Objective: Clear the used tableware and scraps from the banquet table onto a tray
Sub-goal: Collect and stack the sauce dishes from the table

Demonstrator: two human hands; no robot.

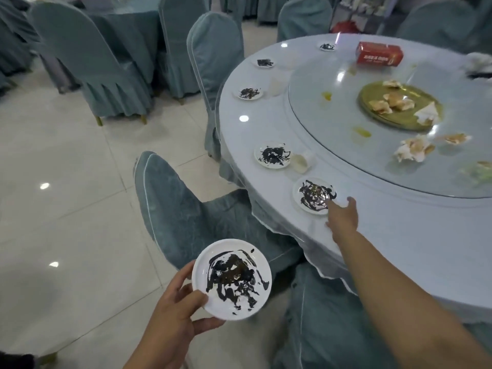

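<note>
Head view shows me mid-collection: my left hand (170, 312) has its fingers clamped on the rim of a small white plate (231, 279) smeared with dark sauce, held out over the floor beside a covered chair (186, 217). My right hand (343, 218) reaches to the next dirty plate (315, 195) at the near edge of the banquet table (266, 123); the fingers are spread apart, tips at the plate's near rim, nothing gripped yet. I judge the step in hand to be gathering the side plates one by one, and the next move calls for getting my fingertips under that low rim, lifting it flat so the sauce stays put, and stacking it on the plate I already hold. Further round the table edge sit four more sauce-smeared plates, the nearest one (273, 155) beside a crumpled white cup or napkin (302, 162); I cannot tell which. On the glass turntable (332, 123) a gold platter (399, 105) holds torn pieces of flatbread and a wadded tissue, more scraps (414, 149) lie loose on the glass, and a red tissue box (379, 56) rests on its far side. No tray is in sight, so most of the clearing looks still ahead.
</note>
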